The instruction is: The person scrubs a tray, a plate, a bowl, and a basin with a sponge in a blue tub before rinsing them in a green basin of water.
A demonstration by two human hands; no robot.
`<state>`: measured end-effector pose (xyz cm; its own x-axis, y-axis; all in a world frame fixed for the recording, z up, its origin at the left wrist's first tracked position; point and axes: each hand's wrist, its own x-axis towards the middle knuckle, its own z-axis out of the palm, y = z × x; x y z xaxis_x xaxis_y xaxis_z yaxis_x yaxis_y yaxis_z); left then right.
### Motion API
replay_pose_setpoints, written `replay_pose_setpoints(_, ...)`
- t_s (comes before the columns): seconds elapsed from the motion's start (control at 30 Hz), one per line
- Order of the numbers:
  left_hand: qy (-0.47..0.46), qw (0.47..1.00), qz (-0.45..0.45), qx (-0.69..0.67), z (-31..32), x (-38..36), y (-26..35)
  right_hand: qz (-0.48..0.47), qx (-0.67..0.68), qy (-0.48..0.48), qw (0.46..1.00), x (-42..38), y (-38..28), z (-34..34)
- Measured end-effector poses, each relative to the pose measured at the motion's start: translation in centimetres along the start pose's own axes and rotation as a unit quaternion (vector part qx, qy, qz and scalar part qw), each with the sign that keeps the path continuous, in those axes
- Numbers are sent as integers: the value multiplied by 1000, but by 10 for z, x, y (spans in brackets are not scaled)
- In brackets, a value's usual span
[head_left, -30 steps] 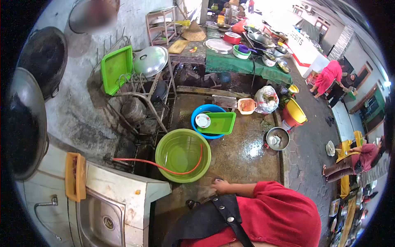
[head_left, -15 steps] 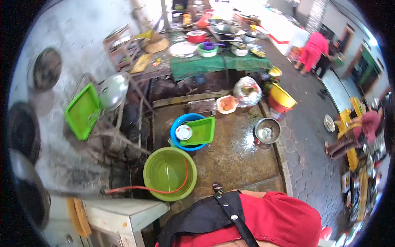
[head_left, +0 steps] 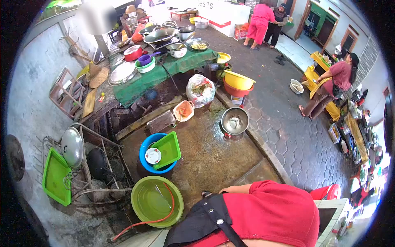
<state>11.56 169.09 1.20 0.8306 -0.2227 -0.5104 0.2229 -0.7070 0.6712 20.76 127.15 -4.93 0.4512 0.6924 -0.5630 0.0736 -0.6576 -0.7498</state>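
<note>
Neither of my hands shows; only a forearm and my red sleeve are visible, beside a black apron. Nearest to my body stands a large green tub with water and a red hose running into it. Behind it is a blue basin that holds a green tray and a small white dish. A metal bowl rests on the wet floor farther right, with something pale inside.
A table with green cloth bears pots and pans. A filled plastic bag and stacked yellow and red basins stand near a raised floor edge. A metal rack is at left. Three people are on the right.
The view has turned toward the right, so the tubs and table appear farther left and more of the paved yard shows. The person at the right now appears more upright.
</note>
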Motion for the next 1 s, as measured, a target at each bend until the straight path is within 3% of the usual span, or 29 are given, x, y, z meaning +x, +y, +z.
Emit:
replay_pose_setpoints(0.2,-41,999,-11,-34,5,-31,15,-31,29,-51,998,-1,13,50)
replay_pose_setpoints(0.27,-50,998,-13,-46,1,-40,25,-43,36,-66,996,13,30,74)
replay_pose_setpoints(0.3,-55,997,-16,-53,1,-47,29,-42,40,-71,996,-21,61,70)
replay_pose_setpoints(0.33,-60,996,-19,-60,0,-52,33,3,-43,-48,998,-35,25,56)
replay_pose_setpoints(0.37,-64,995,-22,-66,-1,-57,35,47,-125,-24,991,-13,-57,30)
replay_pose_setpoints(0.47,-81,991,-57,-86,-8,-103,31,46,-66,111,991,-23,-67,43)
replay_pose_setpoints(0.53,-105,985,-105,-92,-18,-160,15,144,-79,49,985,-37,-117,26)
replay_pose_setpoints(0.57,-123,979,-135,-94,-25,-197,7,128,-27,80,988,-43,-129,31)
replay_pose_setpoints(0.6,-142,971,-164,-96,-32,-234,1,178,73,70,979,-57,-164,20)
replay_pose_setpoints(0.7,-189,950,-221,-114,-47,-295,-4,139,176,-38,974,-58,-159,63)
replay_pose_setpoints(0.83,-226,932,-249,-137,-59,-288,-10,119,281,-132,943,-59,-212,85)
replay_pose_setpoints(0.93,-274,912,-264,-154,-55,-268,-19,59,138,-178,972,-39,-184,147)
replay_pose_setpoints(1.0,-310,898,-267,-163,-47,-242,-27,75,153,-162,972,-35,-198,155)
